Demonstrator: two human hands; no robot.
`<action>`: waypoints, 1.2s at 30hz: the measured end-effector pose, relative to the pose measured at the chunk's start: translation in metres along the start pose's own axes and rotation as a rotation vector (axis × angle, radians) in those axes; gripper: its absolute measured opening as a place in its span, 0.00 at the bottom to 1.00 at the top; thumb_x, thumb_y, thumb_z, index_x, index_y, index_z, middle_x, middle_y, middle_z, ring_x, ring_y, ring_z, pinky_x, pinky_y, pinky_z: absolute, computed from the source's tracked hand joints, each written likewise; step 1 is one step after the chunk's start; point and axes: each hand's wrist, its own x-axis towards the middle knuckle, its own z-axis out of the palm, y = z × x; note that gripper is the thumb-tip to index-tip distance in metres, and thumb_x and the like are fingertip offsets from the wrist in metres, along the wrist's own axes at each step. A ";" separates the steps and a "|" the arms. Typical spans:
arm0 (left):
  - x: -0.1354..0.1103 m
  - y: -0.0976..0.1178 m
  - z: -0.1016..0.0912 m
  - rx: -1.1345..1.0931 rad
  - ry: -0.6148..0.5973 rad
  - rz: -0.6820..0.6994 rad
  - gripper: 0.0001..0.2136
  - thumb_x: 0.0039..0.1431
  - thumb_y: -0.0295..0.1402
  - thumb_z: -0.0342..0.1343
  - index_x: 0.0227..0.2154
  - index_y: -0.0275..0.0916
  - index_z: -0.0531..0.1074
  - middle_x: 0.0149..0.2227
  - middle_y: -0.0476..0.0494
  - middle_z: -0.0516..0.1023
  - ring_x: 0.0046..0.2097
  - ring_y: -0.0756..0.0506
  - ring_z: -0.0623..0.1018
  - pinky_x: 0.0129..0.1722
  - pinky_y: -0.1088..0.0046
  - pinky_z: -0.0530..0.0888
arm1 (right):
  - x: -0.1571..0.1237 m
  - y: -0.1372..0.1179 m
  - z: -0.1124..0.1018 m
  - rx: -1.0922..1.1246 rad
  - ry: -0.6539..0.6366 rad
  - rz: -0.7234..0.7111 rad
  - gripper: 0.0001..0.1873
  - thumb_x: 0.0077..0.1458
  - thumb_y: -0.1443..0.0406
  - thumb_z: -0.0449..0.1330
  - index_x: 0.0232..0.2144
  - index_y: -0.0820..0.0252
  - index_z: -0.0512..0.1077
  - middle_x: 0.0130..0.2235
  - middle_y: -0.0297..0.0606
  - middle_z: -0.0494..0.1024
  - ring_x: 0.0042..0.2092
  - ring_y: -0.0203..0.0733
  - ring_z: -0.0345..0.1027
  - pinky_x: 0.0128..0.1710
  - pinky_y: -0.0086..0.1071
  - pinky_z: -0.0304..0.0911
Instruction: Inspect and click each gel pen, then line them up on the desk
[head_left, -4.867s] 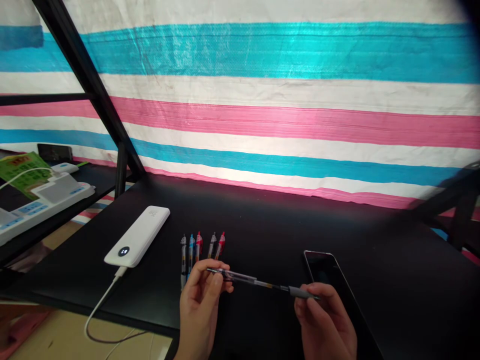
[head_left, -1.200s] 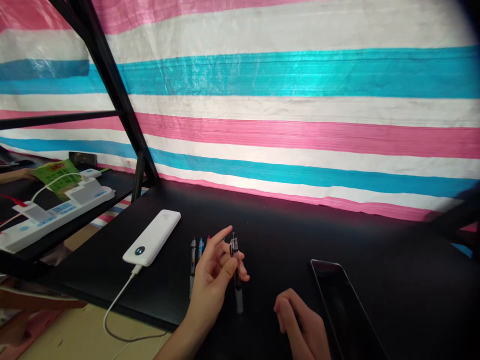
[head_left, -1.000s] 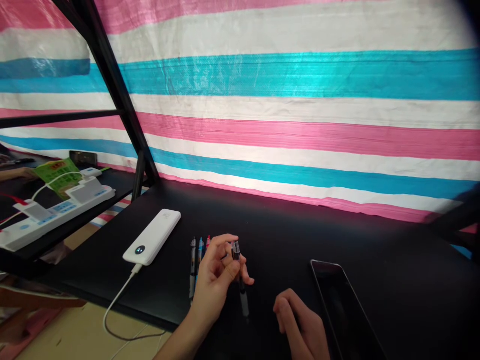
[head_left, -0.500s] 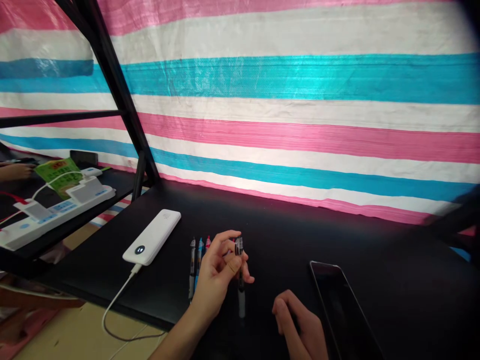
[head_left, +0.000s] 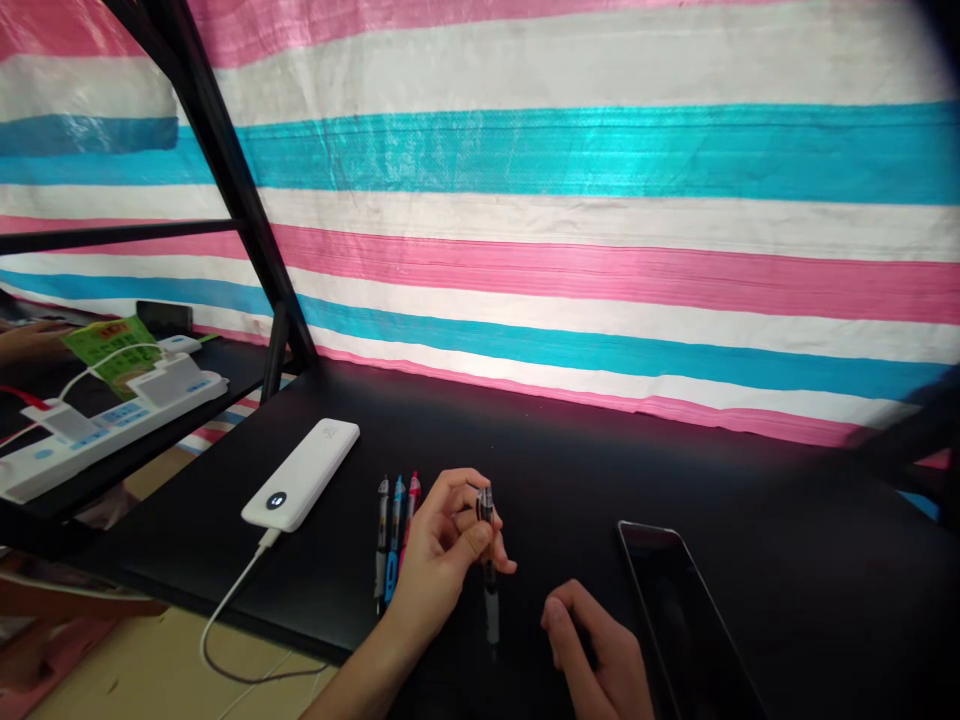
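My left hand [head_left: 442, 555] is closed around a black pen [head_left: 491, 570], thumb against its barrel. The pen stands nearly upright, its grey grip end pointing down toward the black tabletop [head_left: 570, 470]. Left of this hand, three pens lie side by side: a black pen [head_left: 382, 530], a blue pen [head_left: 394, 535] and a pink pen [head_left: 412, 505], which the hand partly covers. My right hand [head_left: 600, 650] is loosely curled at the table's near side, with nothing visible in it. Close to its right lies a dark smartphone [head_left: 690, 610].
A white power bank [head_left: 304, 475] with a plugged-in cable [head_left: 236, 590] lies at the left. Farther left, a power strip [head_left: 112, 430], a green packet [head_left: 112, 355] and another person's hand [head_left: 30, 343] show. A striped tarp [head_left: 600, 230] hangs behind; a black frame post [head_left: 240, 190] slants down.
My left hand has shifted slightly right and down with the black pen. More of the blue and pink pens now shows. My right hand has stayed nearly still.
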 end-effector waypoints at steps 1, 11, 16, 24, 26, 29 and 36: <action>0.000 0.000 0.000 0.007 0.009 -0.007 0.12 0.64 0.32 0.66 0.48 0.45 0.73 0.35 0.51 0.76 0.29 0.51 0.80 0.32 0.69 0.83 | 0.000 0.001 0.000 -0.002 -0.010 0.006 0.23 0.72 0.54 0.52 0.24 0.55 0.66 0.22 0.28 0.58 0.23 0.36 0.52 0.23 0.31 0.48; 0.006 0.006 -0.005 0.018 0.046 0.035 0.13 0.61 0.32 0.68 0.46 0.44 0.74 0.34 0.52 0.77 0.28 0.51 0.79 0.30 0.69 0.84 | 0.001 -0.002 0.000 0.006 0.002 -0.014 0.23 0.71 0.55 0.52 0.24 0.56 0.64 0.23 0.28 0.59 0.24 0.36 0.54 0.25 0.31 0.50; 0.006 0.016 -0.005 0.098 0.112 0.002 0.14 0.61 0.33 0.67 0.49 0.44 0.75 0.35 0.52 0.76 0.30 0.51 0.79 0.32 0.69 0.84 | 0.001 -0.001 0.000 0.001 -0.008 -0.019 0.23 0.71 0.54 0.52 0.24 0.56 0.64 0.23 0.28 0.58 0.23 0.36 0.53 0.24 0.30 0.50; 0.013 0.024 -0.007 0.225 0.086 0.013 0.15 0.59 0.35 0.67 0.46 0.42 0.73 0.33 0.53 0.74 0.29 0.49 0.80 0.34 0.67 0.82 | 0.000 0.001 0.001 -0.002 -0.012 -0.005 0.24 0.71 0.53 0.52 0.23 0.55 0.64 0.22 0.29 0.58 0.23 0.36 0.52 0.23 0.31 0.49; 0.018 0.027 -0.009 0.354 0.093 0.008 0.14 0.61 0.35 0.65 0.48 0.42 0.72 0.34 0.53 0.73 0.30 0.48 0.81 0.33 0.71 0.78 | 0.000 0.000 0.001 -0.007 0.001 -0.024 0.24 0.72 0.54 0.51 0.24 0.55 0.65 0.22 0.29 0.59 0.23 0.36 0.53 0.24 0.31 0.50; 0.026 0.030 -0.015 0.704 0.087 0.011 0.14 0.65 0.34 0.58 0.53 0.44 0.70 0.36 0.51 0.72 0.32 0.47 0.82 0.30 0.74 0.74 | 0.001 -0.001 0.001 -0.004 0.004 -0.038 0.23 0.72 0.55 0.51 0.24 0.56 0.64 0.22 0.29 0.60 0.23 0.36 0.54 0.24 0.31 0.50; 0.041 0.022 -0.023 1.273 -0.014 0.041 0.20 0.55 0.25 0.62 0.52 0.45 0.74 0.32 0.52 0.75 0.32 0.43 0.77 0.36 0.68 0.71 | 0.001 -0.003 0.000 0.011 -0.020 -0.029 0.22 0.72 0.56 0.51 0.24 0.55 0.63 0.23 0.29 0.59 0.24 0.36 0.53 0.25 0.32 0.50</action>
